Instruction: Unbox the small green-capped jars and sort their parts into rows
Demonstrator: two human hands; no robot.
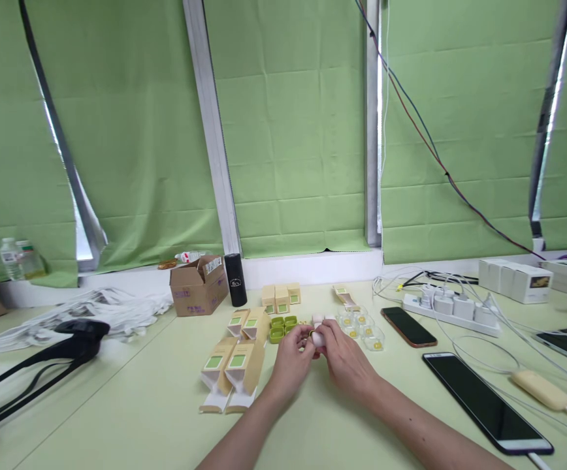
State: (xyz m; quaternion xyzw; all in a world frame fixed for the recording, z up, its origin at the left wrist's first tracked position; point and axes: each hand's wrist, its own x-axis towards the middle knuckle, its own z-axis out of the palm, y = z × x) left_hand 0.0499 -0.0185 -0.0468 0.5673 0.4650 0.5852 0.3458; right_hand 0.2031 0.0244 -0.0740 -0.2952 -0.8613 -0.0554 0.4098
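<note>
In front of me both hands meet over a small pale pink, rounded piece (318, 339) with a yellow-green bit at its left side. My right hand (347, 359) is closed on it from the right. From the left, the fingertips of my left hand (292, 358) pinch its yellow-green side; the exact grip is partly hidden. More pale pink pieces (319, 318) stand just behind my fingers. Left of them is an olive-green tray with square cups (277, 331). Clear plastic cups with yellow centres (373, 339) lie to the right.
Several opened beige cartons with green windows (238, 360) stand on the left; smaller ones (282, 299) are behind. A brown box (198, 287) and black cylinder (235, 279) stand at the back. Phones (484, 398), a power strip (453, 313) and cables occupy the right; a black strapped item (75, 346) lies left.
</note>
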